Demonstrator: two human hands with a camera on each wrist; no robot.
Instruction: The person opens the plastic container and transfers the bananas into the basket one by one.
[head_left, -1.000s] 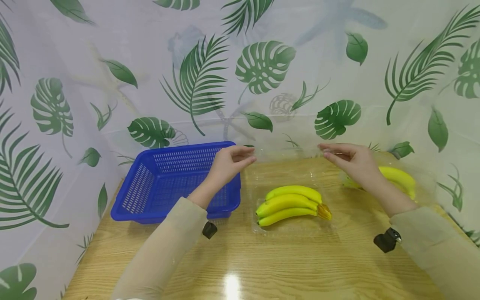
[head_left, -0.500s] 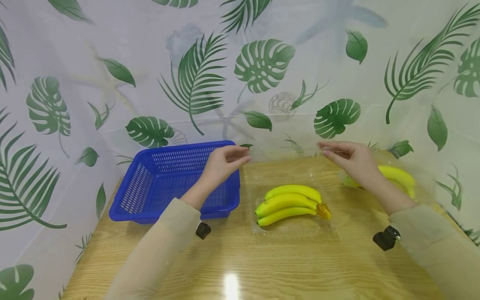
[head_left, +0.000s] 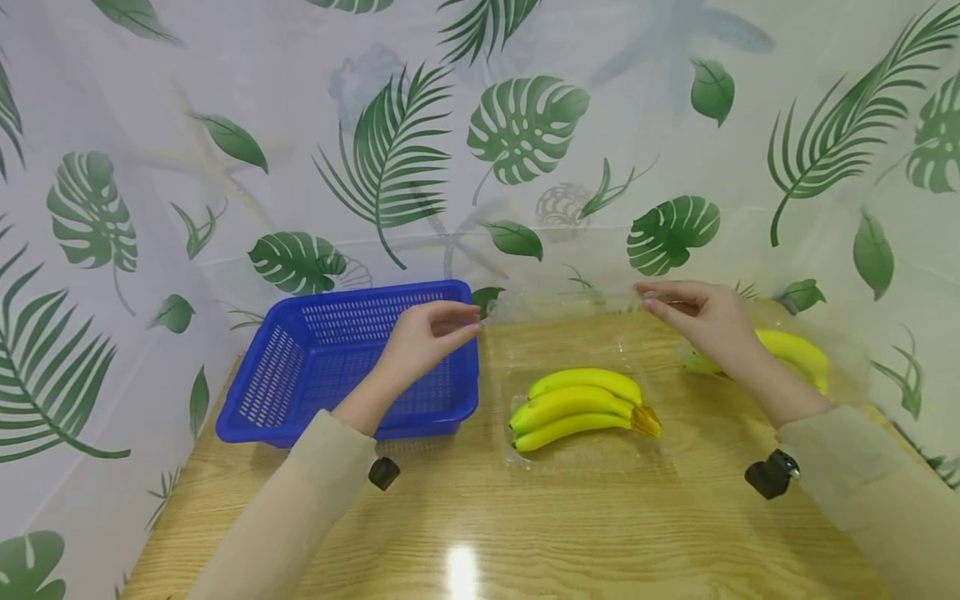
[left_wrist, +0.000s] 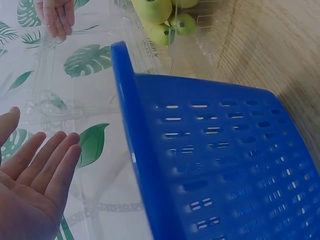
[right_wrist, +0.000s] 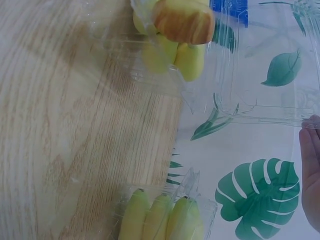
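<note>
A bunch of yellow bananas [head_left: 577,408] lies in the base of a clear plastic clamshell box [head_left: 585,460] on the wooden table. The box's clear lid [head_left: 562,329] stands raised behind the fruit. My right hand [head_left: 651,298] pinches the lid's top right edge. My left hand [head_left: 468,321] hovers over the right rim of the blue basket [head_left: 300,367], apart from the lid and holding nothing. The left wrist view shows its palm [left_wrist: 35,180] flat with straight fingers beside the basket wall [left_wrist: 215,165], and the lid [left_wrist: 75,75] beyond it.
A second clear pack of bananas [head_left: 795,354] lies behind my right wrist and also shows in the right wrist view [right_wrist: 160,215]. The blue basket holds nothing. A leaf-print curtain [head_left: 525,133] closes in the table [head_left: 525,533] at the back and sides.
My left hand has let go of the lid's top left edge and drawn back left over the basket. My right hand still holds the lid, which stays up.
</note>
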